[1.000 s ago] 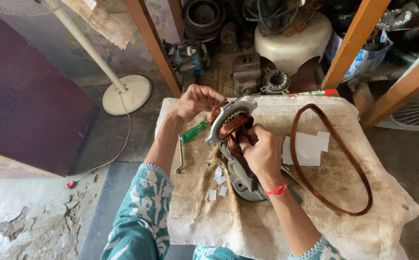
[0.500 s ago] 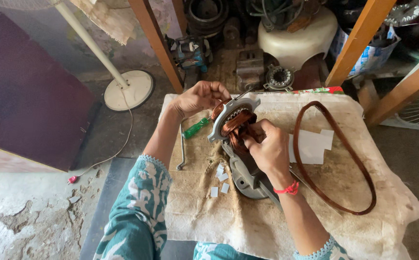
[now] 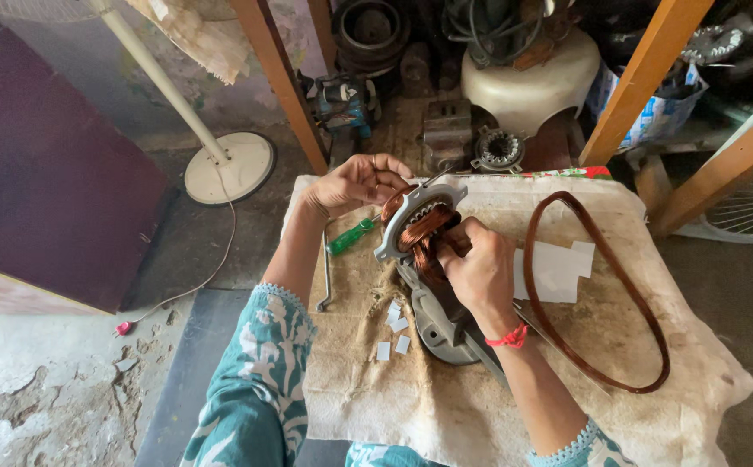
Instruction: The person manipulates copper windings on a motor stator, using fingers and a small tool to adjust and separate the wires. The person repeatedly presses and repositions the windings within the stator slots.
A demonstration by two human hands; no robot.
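A grey metal motor stator (image 3: 411, 216) with copper windings (image 3: 424, 229) stands tilted on a cloth-covered table (image 3: 480, 406). My left hand (image 3: 355, 182) grips the stator's far rim, fingers curled. My right hand (image 3: 480, 268), with a red thread at the wrist, presses into the copper coil inside the stator, fingers closed on the wire. A grey motor housing (image 3: 441, 324) lies under the stator, partly hidden by my right forearm.
A large loop of copper wire (image 3: 606, 346) lies right of the stator, over white paper pieces (image 3: 558, 268). A green-handled screwdriver (image 3: 350, 236) and a metal spanner (image 3: 326, 281) lie left. Small white paper bits (image 3: 394, 333) sit nearby. A fan stand base (image 3: 228, 166) is on the floor.
My right hand has pushed a little deeper into the copper windings. My left hand stays on the stator's rim. The view has shifted slightly.
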